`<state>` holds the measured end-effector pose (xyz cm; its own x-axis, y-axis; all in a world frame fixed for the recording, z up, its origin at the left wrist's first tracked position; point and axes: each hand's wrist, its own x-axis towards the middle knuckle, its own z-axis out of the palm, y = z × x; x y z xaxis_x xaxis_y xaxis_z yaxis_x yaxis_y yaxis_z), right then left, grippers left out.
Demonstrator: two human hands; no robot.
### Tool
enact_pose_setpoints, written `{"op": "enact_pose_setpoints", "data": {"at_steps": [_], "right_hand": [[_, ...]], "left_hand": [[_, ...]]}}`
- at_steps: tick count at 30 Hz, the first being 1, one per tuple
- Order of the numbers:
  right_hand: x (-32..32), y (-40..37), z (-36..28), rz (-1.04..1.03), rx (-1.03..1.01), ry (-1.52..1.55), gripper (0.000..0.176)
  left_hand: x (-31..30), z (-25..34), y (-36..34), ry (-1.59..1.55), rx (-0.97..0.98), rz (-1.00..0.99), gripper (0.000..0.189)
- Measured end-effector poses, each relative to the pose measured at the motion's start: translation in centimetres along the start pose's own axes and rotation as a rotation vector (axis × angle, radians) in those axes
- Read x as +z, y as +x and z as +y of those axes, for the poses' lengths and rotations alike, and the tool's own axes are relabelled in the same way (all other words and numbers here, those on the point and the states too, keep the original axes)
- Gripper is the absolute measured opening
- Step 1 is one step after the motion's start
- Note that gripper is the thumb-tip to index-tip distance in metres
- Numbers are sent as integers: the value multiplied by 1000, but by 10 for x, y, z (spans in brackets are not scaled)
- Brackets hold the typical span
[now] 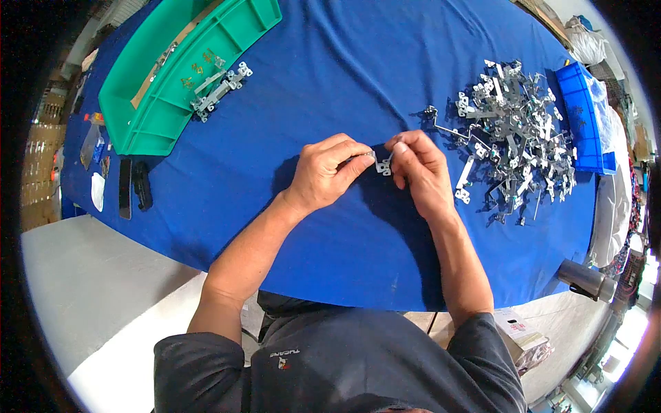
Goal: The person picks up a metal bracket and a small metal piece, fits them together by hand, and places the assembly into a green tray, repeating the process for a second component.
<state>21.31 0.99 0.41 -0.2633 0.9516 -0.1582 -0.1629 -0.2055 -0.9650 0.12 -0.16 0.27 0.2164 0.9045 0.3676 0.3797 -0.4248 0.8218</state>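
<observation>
My left hand (325,171) is closed in a pinch, thumb against fingers, at the left end of a small silvery metal bracket (383,167). At the bracket's other side my right hand (421,171) is also closed, thumb and index finger pinched together. The bracket's flat end with holes shows between the hands, just above the blue cloth; its rest is hidden by my fingers. Whether my right fingertips also hold a separate small part cannot be made out. To the right lies a large heap of similar metal brackets (513,131), with a bent metal rod (451,131) at its near side.
A green tray (148,138) stands at the upper left, with several brackets (220,93) and small brass-coloured pieces beside it. A phone (125,189) and a black object (142,186) lie at left. A blue bin (578,120) and a metal flask (585,279) are at right.
</observation>
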Motion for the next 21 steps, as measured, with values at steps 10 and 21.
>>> {"op": "enact_pose_setpoints", "data": {"at_steps": [10,21], "right_hand": [[3,-3,-6,-85,114,-246,18],[3,-2,-4,-86,69,-284,16]], "left_hand": [[1,-6,3,-10,68,205,11],[-1,-2,2,-35,33,150,12]]}}
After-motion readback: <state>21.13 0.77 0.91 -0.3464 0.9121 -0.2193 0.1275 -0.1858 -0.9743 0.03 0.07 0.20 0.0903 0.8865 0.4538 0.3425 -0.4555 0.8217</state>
